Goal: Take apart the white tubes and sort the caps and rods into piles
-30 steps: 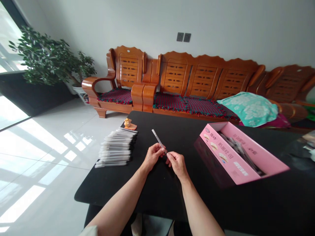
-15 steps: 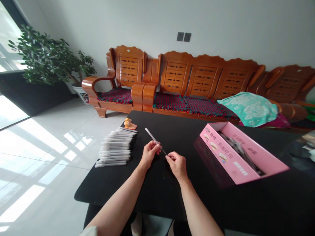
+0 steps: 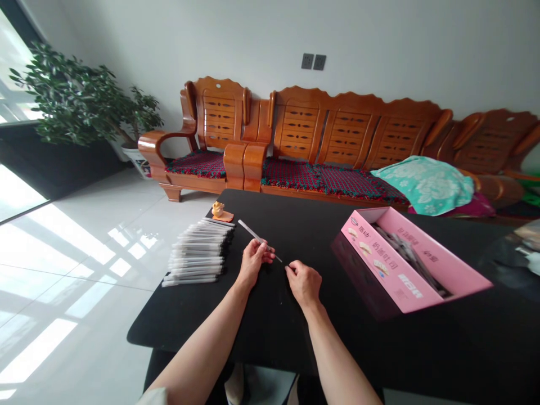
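Note:
My left hand (image 3: 253,260) is closed on a slim pen (image 3: 250,229) with a pale whitish barrel. The pen slants from upper left to lower right, and its thin tip sticks out past my fingers. Just beyond that tip, my right hand (image 3: 304,281) is pinched closed, apart from the pen. Whatever lies between its fingertips is too small and hidden to make out. To the left lies a row of similar pens (image 3: 196,253), side by side, with pale barrels and dark right ends.
An open pink box (image 3: 379,270) with several dark, slender things inside stands on the right of the black table (image 3: 270,326). A small orange figurine (image 3: 218,210) sits behind the pen row. Behind the table runs a wooden sofa (image 3: 301,132).
The pen and my left hand have moved slightly left, away from my right hand. A gap now separates the pen's tip from my right fingertips, where before they touched.

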The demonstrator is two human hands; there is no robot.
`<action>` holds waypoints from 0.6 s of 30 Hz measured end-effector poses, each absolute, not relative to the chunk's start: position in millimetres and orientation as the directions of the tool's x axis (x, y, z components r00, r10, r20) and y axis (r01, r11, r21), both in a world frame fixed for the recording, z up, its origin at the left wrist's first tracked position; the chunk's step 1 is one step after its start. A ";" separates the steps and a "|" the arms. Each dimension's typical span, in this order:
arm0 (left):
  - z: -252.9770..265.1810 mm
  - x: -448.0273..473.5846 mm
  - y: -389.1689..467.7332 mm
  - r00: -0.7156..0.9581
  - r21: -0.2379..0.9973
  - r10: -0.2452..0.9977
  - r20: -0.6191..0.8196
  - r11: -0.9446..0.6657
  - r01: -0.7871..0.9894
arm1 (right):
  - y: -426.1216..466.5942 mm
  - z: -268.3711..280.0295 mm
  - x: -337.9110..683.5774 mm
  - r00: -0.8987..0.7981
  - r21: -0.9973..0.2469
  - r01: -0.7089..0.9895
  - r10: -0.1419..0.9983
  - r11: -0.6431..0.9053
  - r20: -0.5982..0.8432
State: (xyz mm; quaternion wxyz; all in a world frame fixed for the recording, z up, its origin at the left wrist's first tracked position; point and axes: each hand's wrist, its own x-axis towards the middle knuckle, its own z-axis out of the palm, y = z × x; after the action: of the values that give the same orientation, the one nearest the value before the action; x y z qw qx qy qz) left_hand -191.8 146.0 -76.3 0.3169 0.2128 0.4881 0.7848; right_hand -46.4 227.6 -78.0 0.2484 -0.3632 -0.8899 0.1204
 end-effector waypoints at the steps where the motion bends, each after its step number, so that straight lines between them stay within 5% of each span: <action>1: -76.6 -191.7 146.0 -0.705 0.902 0.709 0.025 -0.321 -0.290 | 227.6 -78.3 -46.9 -0.618 -0.365 0.604 0.706 0.708 0.347; 18: -74.5 -189.0 145.4 -0.670 0.903 0.741 0.046 -0.317 -0.288 | 221.3 -74.1 -59.9 -0.664 -0.315 0.616 0.691 0.722 0.285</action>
State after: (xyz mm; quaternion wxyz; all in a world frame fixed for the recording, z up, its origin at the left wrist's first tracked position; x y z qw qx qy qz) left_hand -189.0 145.4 -74.5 0.3314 0.2350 0.4814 0.7767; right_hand -59.9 221.3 -74.1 0.1954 -0.3601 -0.9071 0.0963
